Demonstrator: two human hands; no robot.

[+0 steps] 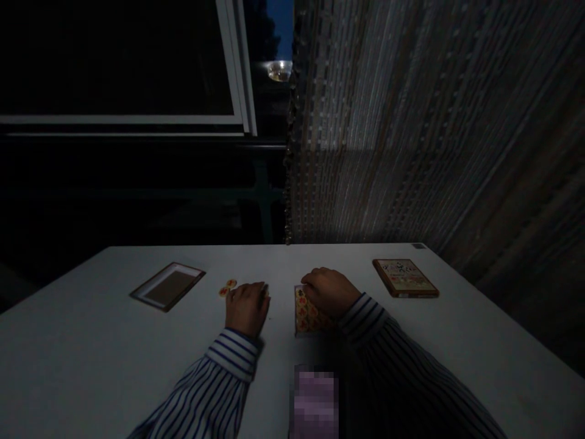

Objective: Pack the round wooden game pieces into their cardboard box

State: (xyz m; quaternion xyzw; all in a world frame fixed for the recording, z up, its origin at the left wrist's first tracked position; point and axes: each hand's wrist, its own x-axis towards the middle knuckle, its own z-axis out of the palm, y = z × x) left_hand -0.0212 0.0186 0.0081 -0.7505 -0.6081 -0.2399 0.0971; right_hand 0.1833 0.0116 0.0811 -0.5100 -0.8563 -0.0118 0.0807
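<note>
My left hand (247, 308) is low over the white table, fingers curled; a pale yellowish edge, seemingly a round chess piece (265, 292), shows between thumb and forefinger. Two loose round pieces with red characters (227, 288), like Chinese chess discs, lie just beyond its fingers on the left. My right hand (333, 291) is closed over a small tray (296, 334) in which several such discs (307, 314) sit in rows. The hand covers the tray's right and far parts. What its fingertips hold, if anything, is hidden.
An open, shallow box part with a brown rim (201, 276) lies at the left on the white table (91, 353). A closed flat box with a printed top (406, 277) lies at the right. Behind the table hang a string curtain (365, 152) and a dark window (240, 79).
</note>
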